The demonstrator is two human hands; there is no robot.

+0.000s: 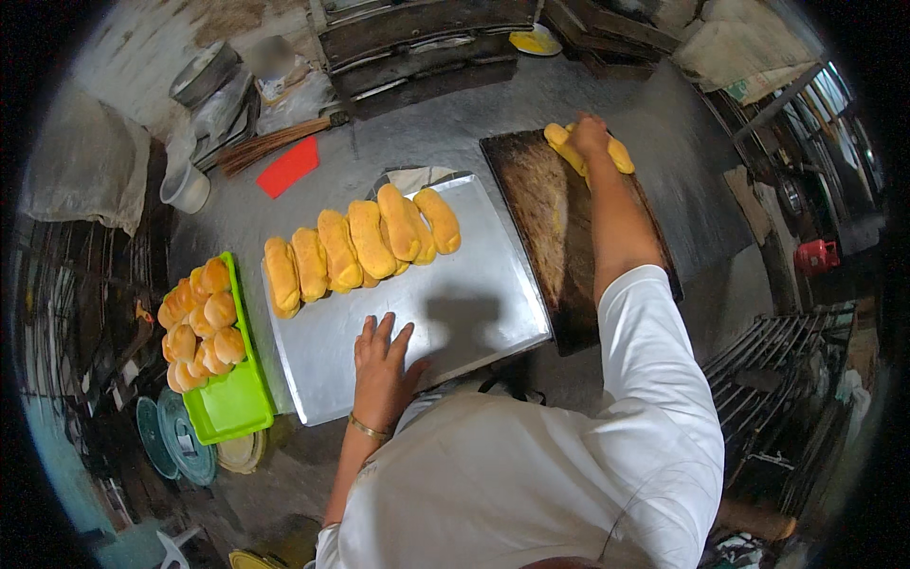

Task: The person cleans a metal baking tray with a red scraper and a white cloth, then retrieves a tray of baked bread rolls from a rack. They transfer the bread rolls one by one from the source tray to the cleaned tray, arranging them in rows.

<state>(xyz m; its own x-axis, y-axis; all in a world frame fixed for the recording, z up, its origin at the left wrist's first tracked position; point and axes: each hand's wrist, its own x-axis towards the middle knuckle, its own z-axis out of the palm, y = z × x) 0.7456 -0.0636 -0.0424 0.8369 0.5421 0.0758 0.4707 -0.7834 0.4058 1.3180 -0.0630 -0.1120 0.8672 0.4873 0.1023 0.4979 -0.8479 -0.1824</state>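
My right hand point(590, 136) is stretched out to the far end of a dark, worn baking tray point(544, 213). Its fingers are curled over elongated yellow bread rolls point(620, 155), partly hiding them. My left hand point(382, 366) is spread near the front edge of a shiny metal tray point(370, 316), holding nothing. Along the far side of that shiny tray lies a slanting row of several more yellow bread rolls point(370, 238), some resting on others.
At left, a lime-green plastic tray point(231, 412) carries round browned buns point(201, 320). Farther back lie a red plastic scraper point(288, 167), a stick-bristle brush point(274, 146) and a white tub point(186, 186). A plate with yellow contents point(535, 41) sits at the back. Metal racks point(764, 363) stand right.
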